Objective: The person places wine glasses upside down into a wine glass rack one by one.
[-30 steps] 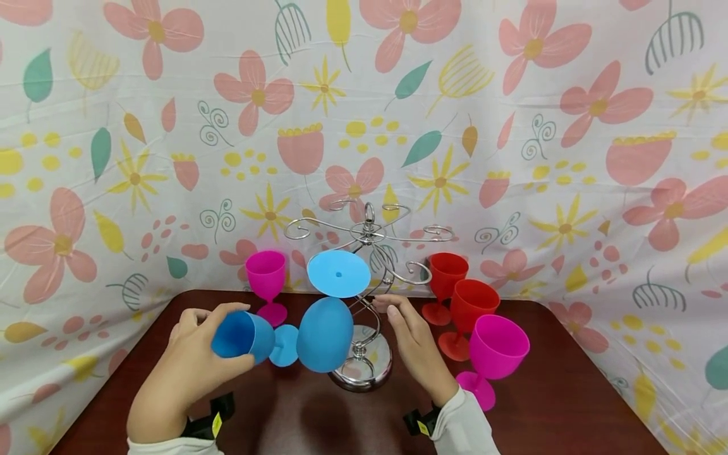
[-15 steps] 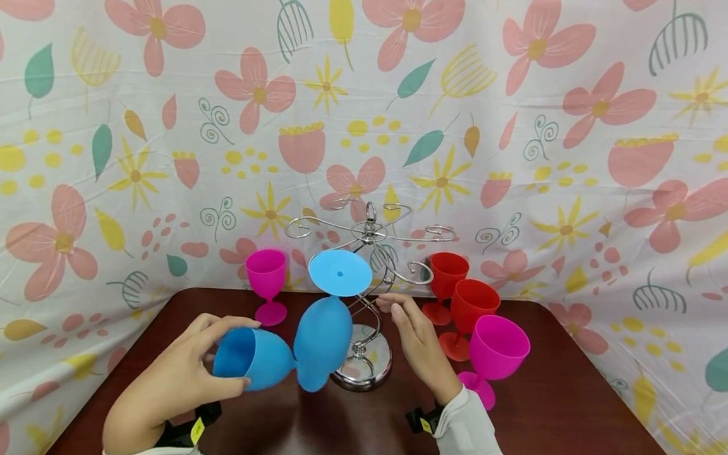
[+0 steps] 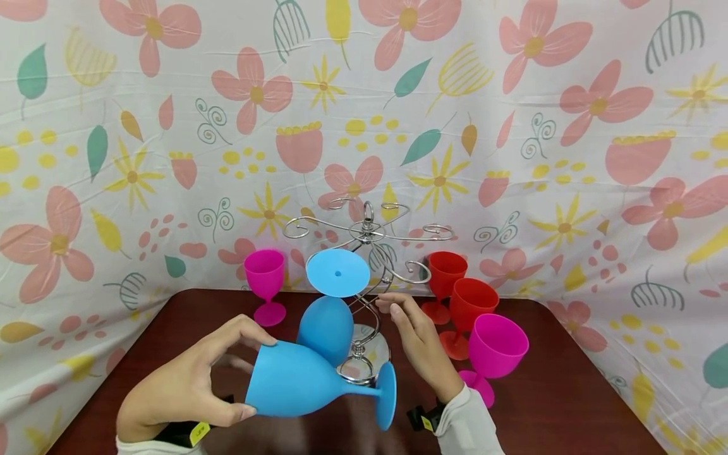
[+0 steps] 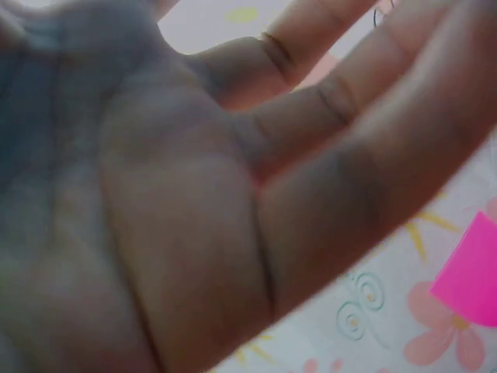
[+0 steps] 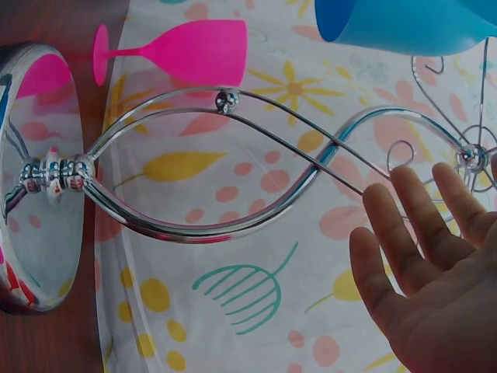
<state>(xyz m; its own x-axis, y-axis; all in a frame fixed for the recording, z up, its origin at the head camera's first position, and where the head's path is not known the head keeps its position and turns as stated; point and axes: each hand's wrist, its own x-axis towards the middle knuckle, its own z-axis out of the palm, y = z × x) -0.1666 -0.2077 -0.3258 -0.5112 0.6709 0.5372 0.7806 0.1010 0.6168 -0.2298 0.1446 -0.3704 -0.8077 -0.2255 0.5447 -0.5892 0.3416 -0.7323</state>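
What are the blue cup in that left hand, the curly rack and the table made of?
The held blue cup looks like matte plastic: even colour, no see-through. The rack seems to be polished, perhaps chrome-plated, metal; it shines and its base mirrors something pink. The table is reddish brown with a soft sheen, maybe varnished wood or laminate; I can't tell which.

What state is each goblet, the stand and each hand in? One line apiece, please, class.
Held blue goblet: sideways, foot pointing right
Hanging blue goblet: upside down
Left pink goblet: upright
Right pink goblet: upright
Rear red goblet: upright
Front red goblet: upright
Metal stand: upright
Left hand: gripping a goblet's bowl
Right hand: holding nothing
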